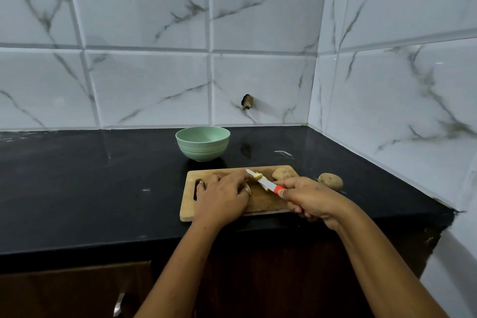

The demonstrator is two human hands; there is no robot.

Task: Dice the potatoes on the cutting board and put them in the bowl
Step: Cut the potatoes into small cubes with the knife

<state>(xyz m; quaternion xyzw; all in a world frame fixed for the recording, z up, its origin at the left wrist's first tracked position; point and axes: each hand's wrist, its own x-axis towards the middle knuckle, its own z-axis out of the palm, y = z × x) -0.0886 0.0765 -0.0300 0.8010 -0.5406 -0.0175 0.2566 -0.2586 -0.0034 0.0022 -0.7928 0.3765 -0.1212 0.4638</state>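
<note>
Dicing apparently under way, with nothing yet visible in the bowl [203, 150]. Pinning a cut potato [258, 176] under the bent fingers of the left hand [222, 196] near the middle of the cutting board [263, 202], hiding most of the piece and exposing only a pale cut face at the fingertips. Gripping the orange handle of the knife [263, 181] in the tightly curled right hand [307, 197], angling the white blade away and to the left, touching that pale face. Doing this step well, as a judgement: tucking the left fingertips back from the edge, pressing the flat cut side down against rolling, slicing straight down in even strips before turning for cross-cuts, and steadying the light board against sliding on the glossy top. Waiting for their turn: a whole potato [281, 173] at the far right corner of the board and a second potato [331, 181] off the board, just beside its right edge. Standing behind the board, apart from it: the pale green bowl, upright. Working on a black polished countertop [90, 175] in a corner of white marble-veined wall tiles [144, 72], showing a small dark hole [247, 102] in one tile, with dark wooden cabinet fronts [64, 292] below.
</note>
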